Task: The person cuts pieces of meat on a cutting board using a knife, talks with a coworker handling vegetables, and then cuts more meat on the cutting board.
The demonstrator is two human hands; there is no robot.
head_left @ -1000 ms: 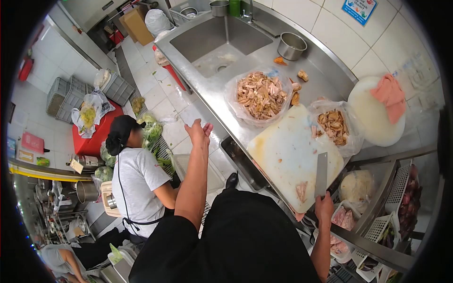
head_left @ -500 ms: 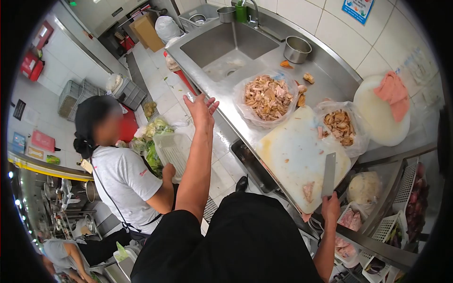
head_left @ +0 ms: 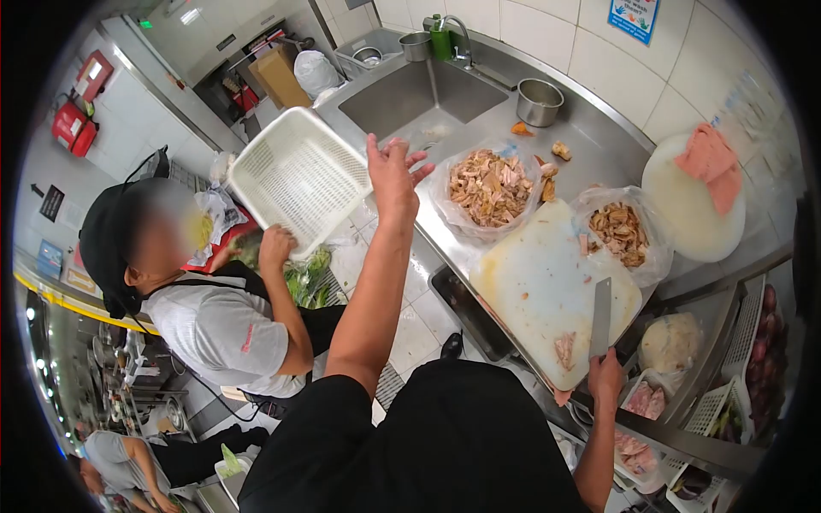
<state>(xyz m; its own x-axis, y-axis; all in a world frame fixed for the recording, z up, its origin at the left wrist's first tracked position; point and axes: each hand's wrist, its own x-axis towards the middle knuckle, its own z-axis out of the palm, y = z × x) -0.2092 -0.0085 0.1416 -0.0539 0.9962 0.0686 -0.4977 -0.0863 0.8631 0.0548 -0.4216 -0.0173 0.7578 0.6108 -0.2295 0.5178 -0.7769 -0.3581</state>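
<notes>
My left hand (head_left: pixel 396 181) is raised with its fingers apart and nothing in it, in front of the counter edge and beside a white perforated basket (head_left: pixel 299 178). Whether it touches the basket is unclear. A co-worker's hand (head_left: pixel 276 248) holds the basket's lower side. My right hand (head_left: pixel 606 376) is closed round the handle of a cleaver (head_left: pixel 601 318), whose blade lies over the white cutting board (head_left: pixel 547 275). A small piece of meat (head_left: pixel 564 349) is left of the blade. Beyond the board, cut meat fills a large plastic bag (head_left: pixel 489 190) and a smaller one (head_left: pixel 620 232).
A sink (head_left: pixel 419 111), a metal pot (head_left: pixel 540 103) and a round board with a pink cloth (head_left: pixel 708 162) are along the wall. The co-worker (head_left: pixel 222 333) stands close at left. Crates of produce (head_left: pixel 761 350) sit at right; leafy greens (head_left: pixel 308 278) are low at left.
The co-worker has risen and lifted the white basket up beside my left hand. My left hand has moved slightly right in view. The cleaver stays in my right hand over the board.
</notes>
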